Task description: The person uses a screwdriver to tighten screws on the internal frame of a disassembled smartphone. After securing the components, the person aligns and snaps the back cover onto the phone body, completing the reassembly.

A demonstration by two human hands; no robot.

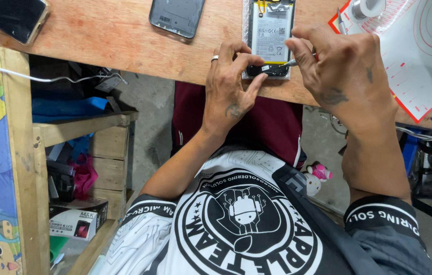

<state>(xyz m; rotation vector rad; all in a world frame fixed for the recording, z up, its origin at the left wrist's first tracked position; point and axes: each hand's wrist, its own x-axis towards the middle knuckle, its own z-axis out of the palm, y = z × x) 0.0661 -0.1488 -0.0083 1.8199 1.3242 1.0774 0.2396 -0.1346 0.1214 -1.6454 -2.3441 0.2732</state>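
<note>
Head view: opened phone (270,35) lies back-up at the wooden counter (109,35) edge, battery exposed. Left hand (231,89) steadies its lower end, fingers spread and touching; right hand (341,66) pinches a thin screwdriver (291,62), tip on the phone's bottom edge.

left hand (231,81) pressing, right hand (341,66) pinching (fingers curled)
</note>
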